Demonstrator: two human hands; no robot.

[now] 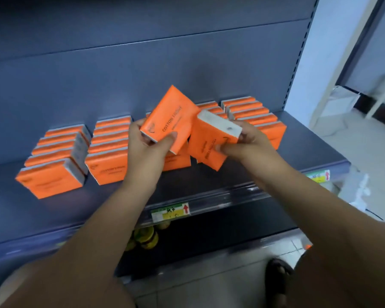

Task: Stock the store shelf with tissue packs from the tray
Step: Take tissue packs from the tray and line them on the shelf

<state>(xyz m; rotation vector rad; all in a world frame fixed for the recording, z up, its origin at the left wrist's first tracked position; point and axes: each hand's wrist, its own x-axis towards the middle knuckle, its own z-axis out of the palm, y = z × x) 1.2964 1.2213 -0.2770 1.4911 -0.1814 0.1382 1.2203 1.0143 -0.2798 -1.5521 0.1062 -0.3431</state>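
Head view: I log rows of tissue packs (108,152) shelved from 9 to 2 o'clock. Left hand (146,144) fingers clamp one pack (171,121), right hand (248,142) a second pack (209,145); neither placed yet

Person's at the shelf (209,182) with an orange tissue pack in each hand. Left grip (147,141) pinches one pack (171,118) by its lower corner, tilted, "COTTON" print facing up. Right grip (247,141) holds the other pack (209,143) white end up, just beside the first. Rows of the same packs (109,150) stand on the shelf behind. There's a price tag (170,211) with a red arrow on the shelf edge, and blurry yellow stuff (146,237) below.
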